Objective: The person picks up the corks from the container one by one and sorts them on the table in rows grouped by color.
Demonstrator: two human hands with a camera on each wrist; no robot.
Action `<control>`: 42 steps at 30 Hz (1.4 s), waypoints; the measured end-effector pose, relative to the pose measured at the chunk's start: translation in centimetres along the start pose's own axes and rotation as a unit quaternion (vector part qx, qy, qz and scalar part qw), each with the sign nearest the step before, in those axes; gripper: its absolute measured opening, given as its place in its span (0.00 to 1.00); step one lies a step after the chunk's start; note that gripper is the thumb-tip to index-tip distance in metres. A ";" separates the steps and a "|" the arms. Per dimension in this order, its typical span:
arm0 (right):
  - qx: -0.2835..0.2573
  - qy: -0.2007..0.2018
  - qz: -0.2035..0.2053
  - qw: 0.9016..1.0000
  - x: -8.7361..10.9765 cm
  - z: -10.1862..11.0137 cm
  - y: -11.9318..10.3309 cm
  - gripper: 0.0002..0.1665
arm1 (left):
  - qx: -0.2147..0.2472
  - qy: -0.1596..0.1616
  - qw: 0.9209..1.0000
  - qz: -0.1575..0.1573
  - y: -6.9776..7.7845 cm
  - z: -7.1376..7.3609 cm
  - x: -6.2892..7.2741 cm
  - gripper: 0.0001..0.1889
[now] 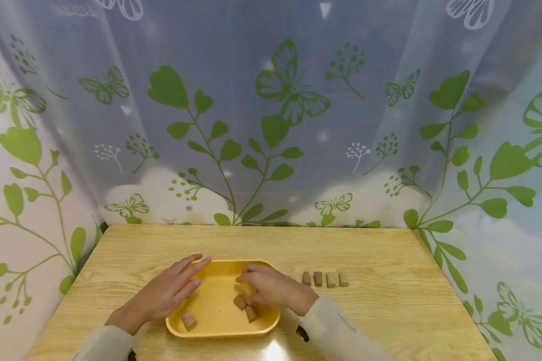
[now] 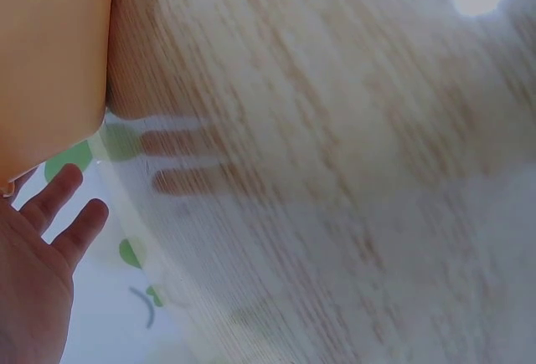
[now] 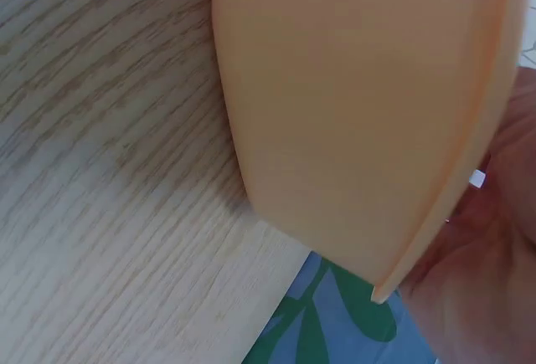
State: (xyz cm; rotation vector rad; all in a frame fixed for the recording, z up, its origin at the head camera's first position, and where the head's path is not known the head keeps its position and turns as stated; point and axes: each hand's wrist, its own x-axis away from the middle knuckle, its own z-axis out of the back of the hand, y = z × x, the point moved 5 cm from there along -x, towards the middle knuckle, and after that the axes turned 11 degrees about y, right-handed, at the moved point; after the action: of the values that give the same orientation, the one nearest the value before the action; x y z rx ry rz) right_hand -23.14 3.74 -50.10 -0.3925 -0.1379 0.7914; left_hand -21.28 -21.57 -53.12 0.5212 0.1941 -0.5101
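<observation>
Presently, two corks (image 1: 240, 302) are lying in the tray (image 1: 219, 301), just nearside of the curled right hand (image 1: 268, 287); cannot tell whether it is pinching anything. Left hand (image 1: 167, 293), fingers spread, is lying at the left rim, farther off.

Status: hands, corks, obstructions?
Left hand at left rim of tray; right hand inside, grip unclear. Three corks visible in tray, four rowed outside. Right hand hides part of tray.

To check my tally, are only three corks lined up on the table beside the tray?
No, four corks sit in a row on the table beside the tray.
</observation>
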 end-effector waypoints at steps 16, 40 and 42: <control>-0.037 -0.037 0.088 0.995 -0.7 -2.6 -2.2 0.25 | -0.002 0.000 1.000 0.007 -0.1 0.0 0.1 0.29; -0.060 -0.062 0.156 0.984 -0.6 -3.9 -3.2 0.15 | 0.013 -0.001 1.000 0.011 0.0 0.0 0.1 0.29; -0.066 -0.055 0.148 0.985 -0.6 -3.8 -3.1 0.15 | 0.011 0.000 1.000 0.011 0.0 -0.1 0.1 0.29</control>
State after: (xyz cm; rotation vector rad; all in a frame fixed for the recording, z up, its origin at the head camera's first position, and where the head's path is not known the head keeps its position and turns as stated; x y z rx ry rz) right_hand -20.49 0.23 -52.30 -0.5011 -0.2397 1.1020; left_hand -21.18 -21.57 -53.19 0.5435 0.1825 -0.4919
